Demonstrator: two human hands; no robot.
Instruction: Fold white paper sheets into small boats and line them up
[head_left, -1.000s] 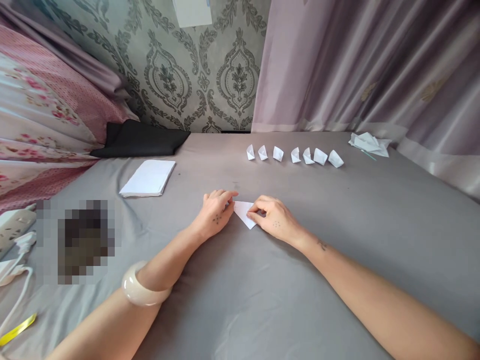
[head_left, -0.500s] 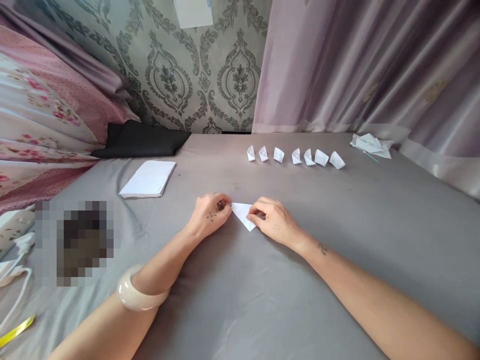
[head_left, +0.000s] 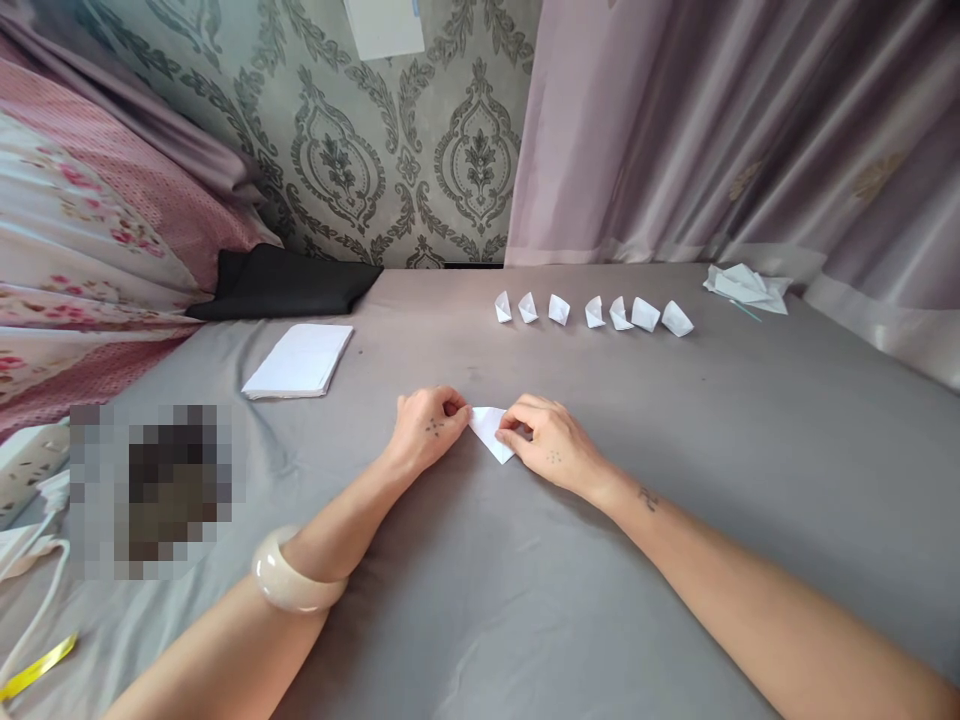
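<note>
A small piece of white folded paper (head_left: 488, 428), its near end narrowing to a point, lies on the grey cloth between my hands. My left hand (head_left: 427, 425) pinches its left corner between thumb and forefinger. On the other side, my right hand (head_left: 553, 442) is closed on the right part of the paper, thumb over its face, and hides that edge. Beyond them several folded white paper shapes (head_left: 559, 309) stand in a row across the cloth.
A stack of white paper (head_left: 300, 358) lies at the left, in front of a folded black cloth (head_left: 289, 282). Far right are loose white papers (head_left: 746, 286) with a thin green stick. A power strip (head_left: 30, 462) and a yellow strip (head_left: 39, 667) sit at the left edge.
My left hand drew back a little to the left and its fingers curled into a pinch, then moved slightly right again with the paper's left corner. My right hand has stayed nearly still.
</note>
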